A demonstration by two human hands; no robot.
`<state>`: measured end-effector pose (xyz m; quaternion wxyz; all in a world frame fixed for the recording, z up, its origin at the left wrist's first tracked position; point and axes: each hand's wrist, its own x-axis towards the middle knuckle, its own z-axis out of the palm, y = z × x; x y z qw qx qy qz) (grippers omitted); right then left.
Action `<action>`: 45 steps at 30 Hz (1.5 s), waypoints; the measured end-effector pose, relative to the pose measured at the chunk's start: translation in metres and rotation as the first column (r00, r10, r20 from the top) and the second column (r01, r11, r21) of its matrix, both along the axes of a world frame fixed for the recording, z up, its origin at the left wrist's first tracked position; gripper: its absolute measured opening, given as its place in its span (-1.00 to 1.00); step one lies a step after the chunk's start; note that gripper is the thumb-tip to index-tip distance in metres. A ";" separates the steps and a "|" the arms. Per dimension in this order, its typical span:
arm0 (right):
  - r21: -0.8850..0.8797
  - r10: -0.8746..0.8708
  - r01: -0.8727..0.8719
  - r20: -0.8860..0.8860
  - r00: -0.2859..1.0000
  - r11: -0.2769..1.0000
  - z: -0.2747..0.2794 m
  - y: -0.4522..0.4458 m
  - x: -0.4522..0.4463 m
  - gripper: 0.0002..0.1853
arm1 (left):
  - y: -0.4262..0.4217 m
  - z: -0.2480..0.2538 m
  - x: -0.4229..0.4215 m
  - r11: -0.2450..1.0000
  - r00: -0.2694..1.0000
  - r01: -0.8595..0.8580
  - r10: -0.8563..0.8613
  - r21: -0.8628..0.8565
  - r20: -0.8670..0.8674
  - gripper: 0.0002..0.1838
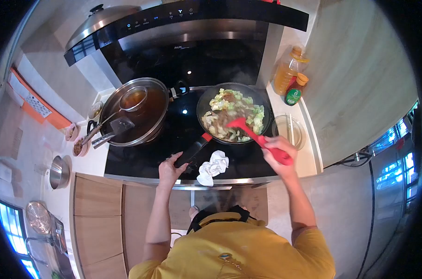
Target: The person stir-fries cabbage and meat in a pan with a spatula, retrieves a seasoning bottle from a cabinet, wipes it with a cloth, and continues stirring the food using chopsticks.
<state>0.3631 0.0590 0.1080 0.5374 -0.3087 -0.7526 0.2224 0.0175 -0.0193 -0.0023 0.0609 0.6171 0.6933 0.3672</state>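
Well, the left hand point(172, 169) holds a black handle point(193, 151) — its pan point(259, 96) of chopped greens point(257, 119) just beyond — while the right hand point(282, 149) clasps a red spatula point(254, 135), its blade point(237, 123) at the greens; a crumpled white wad point(214, 167) lies between them.

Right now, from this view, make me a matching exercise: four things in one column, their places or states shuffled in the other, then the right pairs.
Things
1. Red spatula
2. Large pot
3. Pan handle
4. White wad

Places or states
A. Held by the left hand
B. Lying crumpled on the cooktop
C. Held by the right hand
D. Containing brown liquid

Right pairs
1-C, 2-D, 3-A, 4-B
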 end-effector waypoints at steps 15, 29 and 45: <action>0.102 -0.213 0.218 -0.060 0.975 0.971 -0.066 0.048 -0.031 -0.85 | -0.005 0.001 -0.001 0.991 0.999 0.031 -0.033 -0.132 -0.012 -0.49; 0.058 -0.420 0.417 0.208 0.884 0.907 0.010 -0.019 -0.051 -0.81 | 0.002 -0.002 -0.015 0.909 0.972 0.235 -0.216 -0.344 0.093 -0.36; -0.206 -0.545 0.532 -0.561 0.624 0.821 -0.050 0.109 -0.074 -0.87 | -0.013 -0.009 0.032 0.892 0.923 0.303 -0.187 -0.335 0.336 -0.23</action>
